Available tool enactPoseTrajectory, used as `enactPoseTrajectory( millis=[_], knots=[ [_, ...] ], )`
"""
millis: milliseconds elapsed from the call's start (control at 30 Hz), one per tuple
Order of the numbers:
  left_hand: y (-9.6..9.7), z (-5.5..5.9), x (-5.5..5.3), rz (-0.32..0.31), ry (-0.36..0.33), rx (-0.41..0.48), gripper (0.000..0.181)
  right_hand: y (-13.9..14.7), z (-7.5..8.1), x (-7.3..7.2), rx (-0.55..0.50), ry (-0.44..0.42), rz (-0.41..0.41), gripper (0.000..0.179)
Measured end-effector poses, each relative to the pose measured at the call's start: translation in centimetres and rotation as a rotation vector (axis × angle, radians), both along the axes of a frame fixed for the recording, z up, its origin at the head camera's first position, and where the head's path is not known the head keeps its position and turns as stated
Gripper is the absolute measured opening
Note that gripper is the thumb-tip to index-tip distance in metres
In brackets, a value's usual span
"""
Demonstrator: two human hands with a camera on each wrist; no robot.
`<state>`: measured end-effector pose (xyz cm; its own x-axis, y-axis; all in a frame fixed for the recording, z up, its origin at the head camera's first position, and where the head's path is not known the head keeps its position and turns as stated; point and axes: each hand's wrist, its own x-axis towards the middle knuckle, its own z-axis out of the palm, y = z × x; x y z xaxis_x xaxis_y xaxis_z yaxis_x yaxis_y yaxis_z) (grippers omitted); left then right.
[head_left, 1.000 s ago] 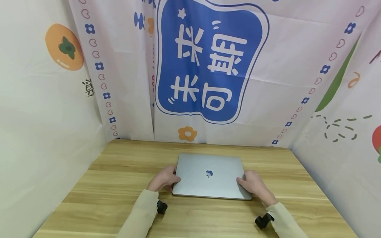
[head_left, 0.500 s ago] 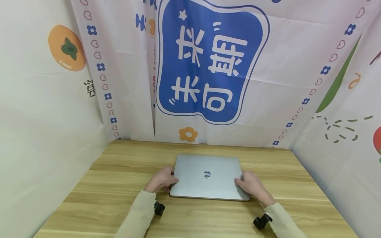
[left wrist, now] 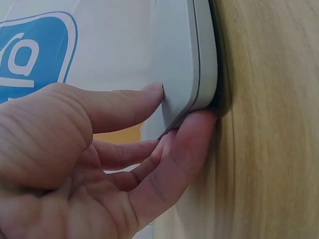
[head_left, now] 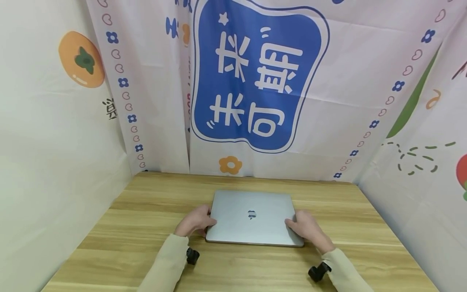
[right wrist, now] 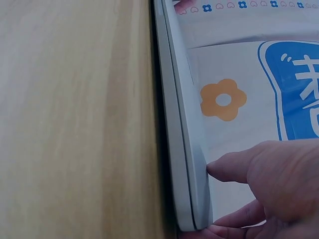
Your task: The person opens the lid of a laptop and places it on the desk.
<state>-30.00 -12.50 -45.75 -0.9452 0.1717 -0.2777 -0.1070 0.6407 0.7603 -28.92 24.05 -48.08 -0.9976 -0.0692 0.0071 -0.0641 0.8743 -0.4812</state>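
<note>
A closed silver laptop (head_left: 233, 211) lies flat, lid up, in the middle of the wooden table in the head view. My left hand (head_left: 196, 221) grips its left side, thumb on the lid and fingers at the lower edge. The left wrist view shows the thumb (left wrist: 134, 102) on top and a fingertip tucked beneath the corner of the laptop (left wrist: 179, 55). On the opposite side, my right hand (head_left: 308, 228) holds the right edge with its thumb on the lid. In the right wrist view the fingers beneath the laptop (right wrist: 184, 149) are partly hidden.
The wood-grain table (head_left: 248, 267) reaches back to a white printed cloth (head_left: 164, 154) hanging behind it. More cloth stands along the left and right sides. A black wrist camera (head_left: 192, 256) sits on the left wrist and another camera (head_left: 318, 271) on the right.
The laptop has shifted slightly left and toward me, with both hands moving along with it. Their hold on its sides looks the same.
</note>
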Motion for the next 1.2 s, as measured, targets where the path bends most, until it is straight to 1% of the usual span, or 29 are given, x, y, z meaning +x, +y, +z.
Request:
enactPoseTrajectory(
  millis=[133, 267, 433, 700, 967, 1200],
  knots=[
    [-0.3, -0.1, 0.0, 0.000, 0.002, -0.004, 0.037, -0.3, 0.1, -0.1, 0.003, -0.011, -0.011, 0.043],
    [-0.8, -0.2, 0.2, 0.004, -0.001, -0.004, 0.046, -0.7, 0.1, -0.2, 0.008, -0.009, -0.009, 0.049],
    [-1.2, -0.4, 0.3, 0.002, 0.013, -0.021, 0.053, -1.0, -0.1, -0.1, 0.027, 0.004, -0.005, 0.052],
    [-1.3, -0.4, 0.4, 0.002, 0.013, -0.033, 0.052, -1.1, -0.1, 0.1, 0.034, -0.011, -0.010, 0.056],
    [-1.2, -0.2, 0.2, -0.007, 0.030, -0.037, 0.038, -1.0, -0.2, 0.2, 0.029, -0.013, -0.003, 0.052],
    [-1.1, -0.4, -0.2, -0.009, 0.032, -0.065, 0.040, -0.8, -0.1, 0.3, 0.018, -0.021, 0.002, 0.052]
  ],
)
